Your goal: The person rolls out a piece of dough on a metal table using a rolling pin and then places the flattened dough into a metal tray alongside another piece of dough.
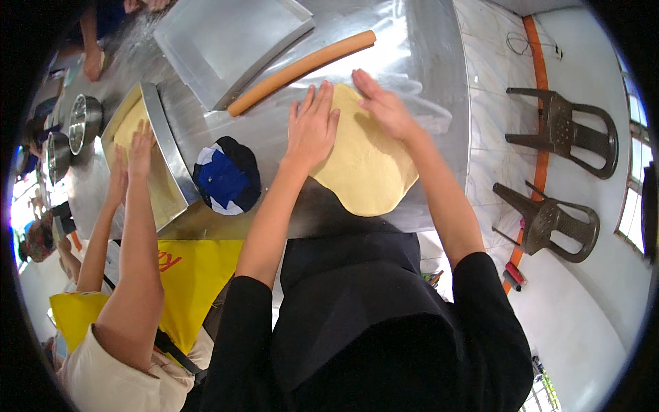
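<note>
A flattened sheet of pale yellow dough (368,165) lies on the stainless steel table (432,62) in front of me. Its outline is uneven, with a rounded lobe towards my body. My left hand (313,126) rests palm down along the dough's upper left edge, fingers stretched out. Over the upper right edge is my right hand (387,108), tilted on its side with the thumb apart from the fingers; whether it touches the dough I cannot tell. Neither hand grips anything. Beyond my left hand lies a wooden rolling pin (304,71), set diagonally.
A metal baking tray (231,41) sits behind the rolling pin. To my left is a blue, black and white cloth item (225,175). A co-worker's hands (138,152) press dough in another tray (170,149). Metal bowls (85,123) and plastic chairs (564,123) stand farther out.
</note>
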